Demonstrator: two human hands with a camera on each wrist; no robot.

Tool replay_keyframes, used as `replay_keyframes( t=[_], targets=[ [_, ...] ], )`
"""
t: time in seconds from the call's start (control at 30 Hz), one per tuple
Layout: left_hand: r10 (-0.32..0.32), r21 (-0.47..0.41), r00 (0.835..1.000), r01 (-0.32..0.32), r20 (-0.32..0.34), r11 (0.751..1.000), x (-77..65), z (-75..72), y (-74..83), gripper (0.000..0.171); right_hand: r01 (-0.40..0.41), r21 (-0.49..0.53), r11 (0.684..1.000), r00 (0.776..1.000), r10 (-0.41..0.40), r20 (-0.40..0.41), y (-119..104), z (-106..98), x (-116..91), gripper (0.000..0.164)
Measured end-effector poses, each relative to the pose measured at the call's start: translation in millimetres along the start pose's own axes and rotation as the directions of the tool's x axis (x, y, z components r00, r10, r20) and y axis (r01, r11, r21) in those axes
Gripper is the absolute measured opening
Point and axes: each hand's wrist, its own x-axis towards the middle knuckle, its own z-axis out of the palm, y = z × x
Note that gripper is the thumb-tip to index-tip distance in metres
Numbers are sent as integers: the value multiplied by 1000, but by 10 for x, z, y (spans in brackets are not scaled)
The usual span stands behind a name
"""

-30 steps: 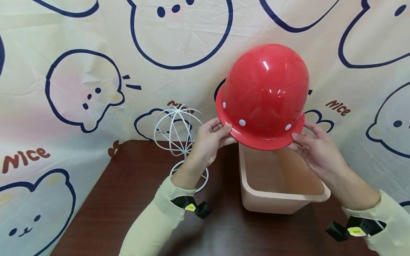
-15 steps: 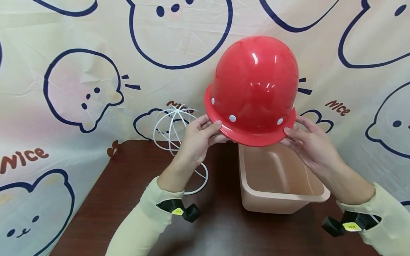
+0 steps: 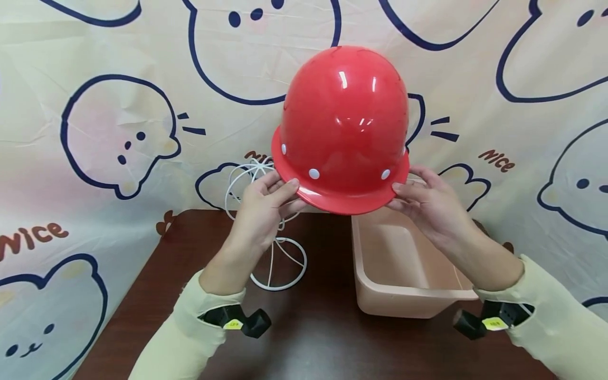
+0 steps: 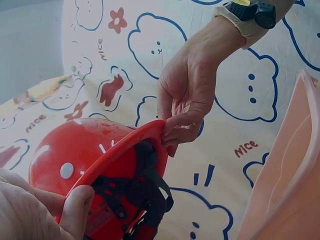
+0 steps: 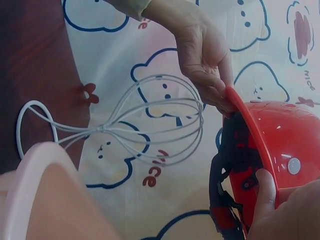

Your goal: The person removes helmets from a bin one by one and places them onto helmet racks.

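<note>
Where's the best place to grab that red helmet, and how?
I'd pinch the helmet by its brim, one hand from each side, as the left hand and right hand do. The brim juts out as a thin edge, while the dome is smooth and round, so probably harder to grip.

The helmet (image 3: 345, 121) is red, the stand (image 5: 103, 128) white, the bin (image 3: 404, 302) peach, the backdrop (image 3: 228, 132) bear-patterned in navy.
</note>
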Motion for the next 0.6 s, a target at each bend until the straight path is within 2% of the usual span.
replay_keyframes(
  t=[0.2, 0.6],
  targets=[
    [45, 34, 999, -45, -15, 998, -79, -164, 94, 49, 1, -47, 999, 1000, -1, 14, 40, 216, 62, 61],
    [38, 104, 997, -31, -62, 994, -193, -498, 233, 54, 25, -58, 998, 999, -22, 39, 215, 582, 257, 54]
  ],
)
